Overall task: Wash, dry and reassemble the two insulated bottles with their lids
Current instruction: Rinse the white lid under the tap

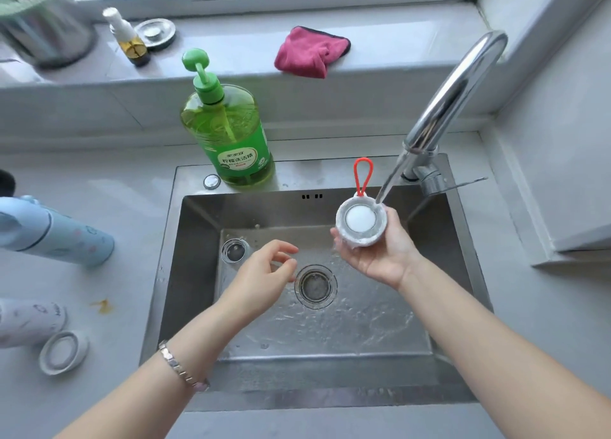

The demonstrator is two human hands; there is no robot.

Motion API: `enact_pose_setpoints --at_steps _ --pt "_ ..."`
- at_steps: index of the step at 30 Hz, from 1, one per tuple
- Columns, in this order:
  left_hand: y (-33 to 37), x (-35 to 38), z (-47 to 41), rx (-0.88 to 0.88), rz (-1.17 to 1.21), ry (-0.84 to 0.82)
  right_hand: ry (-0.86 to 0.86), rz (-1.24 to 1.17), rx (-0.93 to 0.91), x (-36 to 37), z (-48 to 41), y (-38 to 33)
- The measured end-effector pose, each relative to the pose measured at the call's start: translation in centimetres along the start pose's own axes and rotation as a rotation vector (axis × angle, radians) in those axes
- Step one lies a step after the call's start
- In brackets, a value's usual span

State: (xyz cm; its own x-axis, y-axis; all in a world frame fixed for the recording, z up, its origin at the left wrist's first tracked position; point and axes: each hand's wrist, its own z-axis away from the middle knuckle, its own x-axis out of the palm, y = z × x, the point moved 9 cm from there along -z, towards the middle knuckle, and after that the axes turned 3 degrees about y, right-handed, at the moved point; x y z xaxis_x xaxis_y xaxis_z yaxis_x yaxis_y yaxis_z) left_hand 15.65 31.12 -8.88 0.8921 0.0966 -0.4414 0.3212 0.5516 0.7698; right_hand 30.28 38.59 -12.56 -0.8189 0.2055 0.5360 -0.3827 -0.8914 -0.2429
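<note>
Insulated bottles' wash basin: rectangular stainless-steel sink [198, 214], wet across its floor.

Curved chrome faucet [456, 91], running, its stream falling at the basin's right side.

Green pump bottle of dish liquid [231, 134], on the sink's back rim, within reach for soaping.

Pale blue insulated bottle [56, 230], on the grey table [109, 273] left of the sink, apparently awaiting its turn.

White printed insulated bottle [26, 323], nearer on the same table, partly cut off by the frame.

Pink folded cloth [310, 52], on the windowsill, likely kept dry for wiping.

Right hand [380, 257], palm up, fingers curled under a lid, turning its inner face into the water.

Left hand [261, 280], over the basin beside the drain, fingers loosely bent, holding nothing.

Round grey-and-white lid with red loop [360, 222], in the right hand, under the stream for rinsing.

Second round white lid [62, 352], on the table beside the white bottle, detached.
</note>
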Motion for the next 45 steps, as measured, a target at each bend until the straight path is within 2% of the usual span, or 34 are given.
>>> enact_pose_setpoints --at_steps 2,3,6,8,10,12,15,17,19,23,28,31,34,36,38,41,45 --pt "-0.7 -0.7 0.5 -0.010 0.005 0.007 0.000 0.032 -0.044 -0.1 0.1 -0.5" --pt "-1.1 -1.0 0.7 -0.017 0.007 0.010 0.033 0.144 -0.116 -0.6 0.2 -1.0" --pt "-2.5 -1.9 1.8 -0.035 -0.006 0.025 0.294 0.781 -0.473 -2.1 2.6 -3.1" --pt "-3.5 -2.2 2.9 -0.049 -0.017 0.025 0.398 1.092 -0.702 -1.5 5.4 -3.4" --pt "-4.4 -2.3 4.1 -0.050 -0.019 0.020 0.333 1.258 -0.902 0.3 8.0 -2.4" --pt "-5.2 -2.5 5.4 -0.054 0.002 0.028 0.238 1.356 -0.979 1.3 9.3 -0.6" --pt "-6.0 -3.5 7.3 -0.041 0.001 0.062 0.247 1.507 -0.859 1.0 8.5 2.0" --pt "-5.8 -4.2 8.3 0.025 -0.021 0.079 0.244 1.543 -0.869 1.4 8.5 3.5" --pt "-5.1 -4.5 9.1 0.129 -0.064 0.054 0.171 1.519 -0.905 2.9 8.9 5.3" --pt "-3.9 -5.0 10.8 0.286 -0.076 -0.009 -0.062 1.453 -0.769 7.2 8.5 10.6" --pt "-6.3 -10.4 12.5 0.292 0.131 0.157 -0.253 1.492 -0.756 13.2 8.5 16.1" --pt "-8.1 -14.4 13.4 0.271 0.099 0.321 -0.337 1.443 -0.732 15.2 8.2 18.5" --pt "-10.3 -21.9 14.3 0.280 0.024 0.628 -0.290 1.394 -0.769 16.1 7.2 19.0" --pt "-12.4 -27.7 14.8 0.199 0.000 0.822 -0.224 1.410 -0.795 15.7 6.3 18.7" --pt "-14.4 -32.4 15.1 0.106 -0.050 0.945 -0.159 1.462 -0.767 15.0 5.3 18.7" --pt "-18.4 -36.8 14.4 -0.018 -0.144 0.975 -0.093 1.529 -0.702 13.8 4.0 19.4" --pt "-22.7 -37.5 12.3 -0.087 -0.179 0.849 -0.032 1.598 -0.631 12.7 2.9 20.2"
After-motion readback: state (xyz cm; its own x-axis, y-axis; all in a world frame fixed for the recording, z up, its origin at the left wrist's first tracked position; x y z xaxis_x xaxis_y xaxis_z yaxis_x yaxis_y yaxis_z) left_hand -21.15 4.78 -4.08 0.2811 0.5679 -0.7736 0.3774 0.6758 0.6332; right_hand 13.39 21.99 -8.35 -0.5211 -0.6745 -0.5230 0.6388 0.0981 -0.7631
